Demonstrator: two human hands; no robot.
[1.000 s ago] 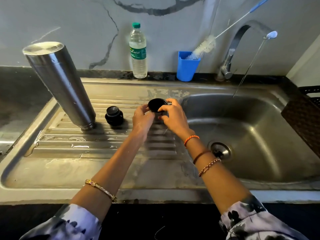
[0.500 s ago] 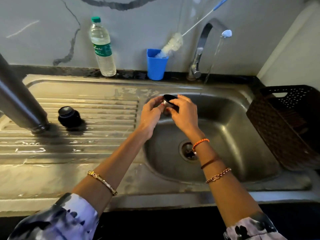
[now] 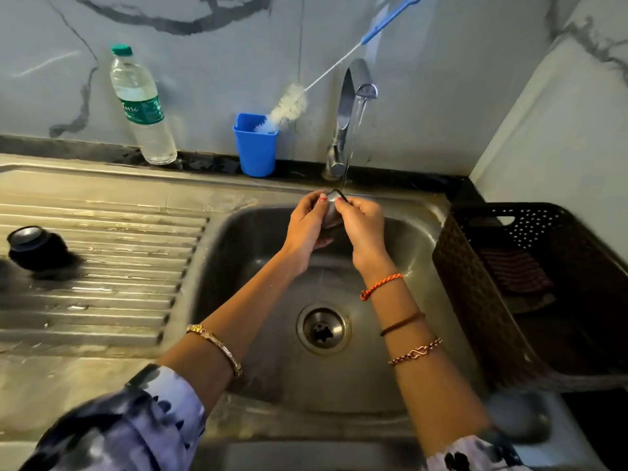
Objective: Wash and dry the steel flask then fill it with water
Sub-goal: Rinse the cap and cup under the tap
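Both hands hold a small steel flask cup (image 3: 330,209) with a black rim over the sink basin (image 3: 258,253), right under the water running from the tap (image 3: 353,96). My left hand (image 3: 306,226) grips its left side and my right hand (image 3: 362,226) grips its right side. Most of the cup is hidden between the fingers. A black flask stopper (image 3: 32,248) stands on the ribbed drainboard (image 3: 112,273) at the far left. The flask body is out of view.
A plastic water bottle (image 3: 141,107) and a blue cup (image 3: 255,147) holding a long bottle brush (image 3: 292,103) stand against the back wall. A dark perforated basket (image 3: 543,283) with a folded cloth sits right of the basin. The drain (image 3: 323,329) lies below my wrists.
Both hands carried the cup rightward from the drainboard to under the running tap. The view turned right, so the flask body left the frame.
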